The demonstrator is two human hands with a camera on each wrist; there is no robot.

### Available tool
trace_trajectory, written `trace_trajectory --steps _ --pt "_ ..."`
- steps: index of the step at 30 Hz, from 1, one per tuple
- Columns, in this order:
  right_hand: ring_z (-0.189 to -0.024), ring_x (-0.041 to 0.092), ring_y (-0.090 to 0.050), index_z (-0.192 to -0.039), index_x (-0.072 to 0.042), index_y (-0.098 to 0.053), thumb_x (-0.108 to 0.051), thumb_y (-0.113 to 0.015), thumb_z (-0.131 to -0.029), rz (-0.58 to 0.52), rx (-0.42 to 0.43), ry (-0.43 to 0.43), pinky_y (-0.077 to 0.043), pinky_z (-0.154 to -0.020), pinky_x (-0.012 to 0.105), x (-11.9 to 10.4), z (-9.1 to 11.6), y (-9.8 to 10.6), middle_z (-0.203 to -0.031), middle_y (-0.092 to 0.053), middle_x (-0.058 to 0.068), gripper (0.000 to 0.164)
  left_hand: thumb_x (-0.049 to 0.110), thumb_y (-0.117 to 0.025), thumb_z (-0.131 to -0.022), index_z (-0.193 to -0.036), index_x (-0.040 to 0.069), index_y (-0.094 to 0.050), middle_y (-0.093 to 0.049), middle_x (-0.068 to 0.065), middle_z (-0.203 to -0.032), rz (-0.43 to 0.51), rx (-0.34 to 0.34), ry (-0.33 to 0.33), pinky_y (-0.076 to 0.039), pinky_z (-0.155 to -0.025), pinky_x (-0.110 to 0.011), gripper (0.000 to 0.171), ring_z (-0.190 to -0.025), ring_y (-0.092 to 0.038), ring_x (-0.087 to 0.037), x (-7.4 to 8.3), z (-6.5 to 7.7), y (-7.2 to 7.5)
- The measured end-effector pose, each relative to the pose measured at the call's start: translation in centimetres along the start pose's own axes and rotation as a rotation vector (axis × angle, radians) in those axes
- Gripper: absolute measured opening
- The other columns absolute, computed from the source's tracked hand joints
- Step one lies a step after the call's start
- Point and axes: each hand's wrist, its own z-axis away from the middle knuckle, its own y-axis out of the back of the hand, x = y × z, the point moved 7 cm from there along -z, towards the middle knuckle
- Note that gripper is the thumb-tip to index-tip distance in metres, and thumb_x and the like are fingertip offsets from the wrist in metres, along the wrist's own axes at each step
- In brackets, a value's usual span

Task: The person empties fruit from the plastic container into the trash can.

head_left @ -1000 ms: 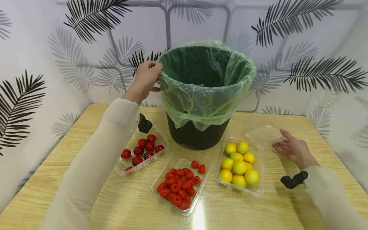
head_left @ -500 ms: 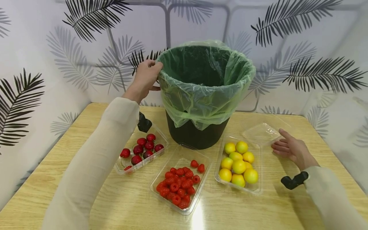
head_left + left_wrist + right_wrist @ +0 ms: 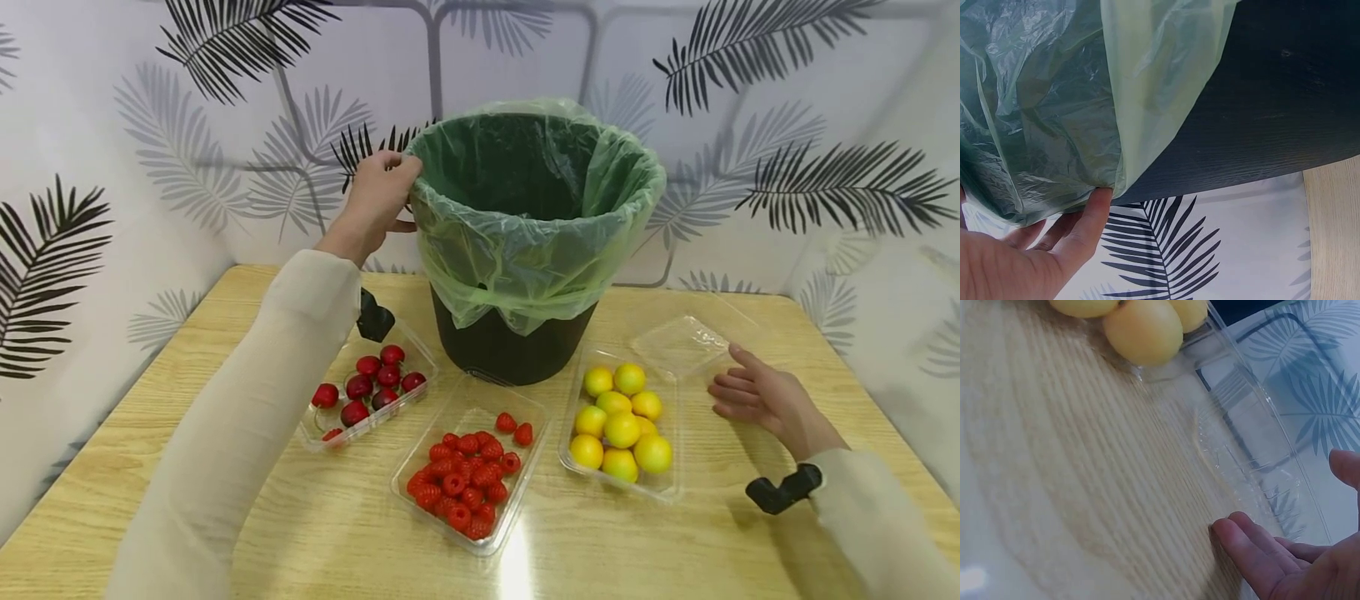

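Observation:
My left hand (image 3: 378, 200) grips the upper left rim of a black trash can (image 3: 513, 346). A thin green bag (image 3: 525, 258) lines the can and folds over its rim. In the left wrist view, the fingers (image 3: 1088, 225) lie against the bag at that rim. On the right side of the table, my right hand (image 3: 768, 398) is held with its fingers extended and thumb raised. Its fingertips are close to the clear hinged lid (image 3: 678, 342) of a plastic box of yellow fruits (image 3: 621, 428); the lid lies folded back on the table.
Left of the can's base stands a clear box of dark red cherries (image 3: 358, 386), partly behind my left forearm. A clear box of raspberries (image 3: 468, 479) sits at the front centre of the wooden table (image 3: 337, 533). A leaf-patterned wall covering (image 3: 750, 67) rises behind.
My right hand and wrist have shifted slightly right and down, away from the lid. My left hand keeps its grip on the rim. The whole scene sits slightly higher in the view.

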Motion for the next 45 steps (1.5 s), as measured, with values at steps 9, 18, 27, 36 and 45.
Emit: trace_trajectory --steps 9,18,27,36,45 --pt "-0.086 0.009 -0.067 -0.146 0.010 0.011 -0.045 -0.044 -0.098 0.078 -0.112 0.025 -0.058 -0.082 0.036 1.0 1.1 -1.7 -0.091 -0.064 -0.010 0.092 0.027 -0.040 -0.098 -0.118 0.012 -0.044 -0.037 0.001 -0.094 0.003 0.002 -0.002 -0.052 -0.093 -0.047 0.025 -0.080 -0.043 -0.013 -0.1 0.0 0.3" --pt "-0.090 0.008 -0.067 -0.146 0.010 -0.004 -0.044 -0.044 -0.099 0.139 -0.155 0.012 -0.057 -0.083 0.038 2.2 2.5 -4.2 -0.095 -0.066 -0.009 0.081 0.028 -0.039 -0.099 -0.126 0.011 -0.042 -0.037 0.001 -0.096 0.002 -0.006 0.003 -0.052 -0.094 -0.046 0.031 -0.080 -0.042 -0.012 -0.1 0.0 0.2" --pt "-0.093 0.015 -0.067 -0.148 0.005 -0.010 -0.038 -0.046 -0.100 0.194 -0.171 -0.024 -0.057 -0.085 0.041 3.0 3.0 -5.5 -0.101 -0.063 -0.008 0.074 0.028 -0.039 -0.099 -0.134 0.010 -0.041 -0.038 0.001 -0.098 -0.006 -0.008 -0.006 -0.052 -0.094 -0.046 0.039 -0.083 -0.044 -0.013 0.0 0.1 0.1" --pt "-0.093 0.017 -0.066 -0.142 0.004 -0.027 -0.031 -0.046 -0.100 0.225 -0.201 -0.036 -0.057 -0.083 0.041 3.7 3.2 -6.3 -0.103 -0.062 -0.004 0.058 0.029 -0.039 -0.099 -0.138 0.010 -0.038 -0.037 0.002 -0.102 -0.014 -0.013 -0.005 -0.052 -0.095 -0.045 0.044 -0.090 -0.045 -0.013 0.0 0.2 0.0" --pt "-0.091 0.016 -0.065 -0.126 -0.007 -0.052 -0.029 -0.051 -0.098 0.249 -0.202 -0.044 -0.058 -0.079 0.035 3.8 3.2 -7.4 -0.100 -0.063 -0.003 0.035 0.028 -0.040 -0.099 -0.119 0.012 -0.042 -0.036 0.000 -0.093 -0.006 -0.004 -0.008 -0.052 -0.093 -0.046 0.026 -0.077 -0.040 -0.012 0.0 0.0 -0.1"
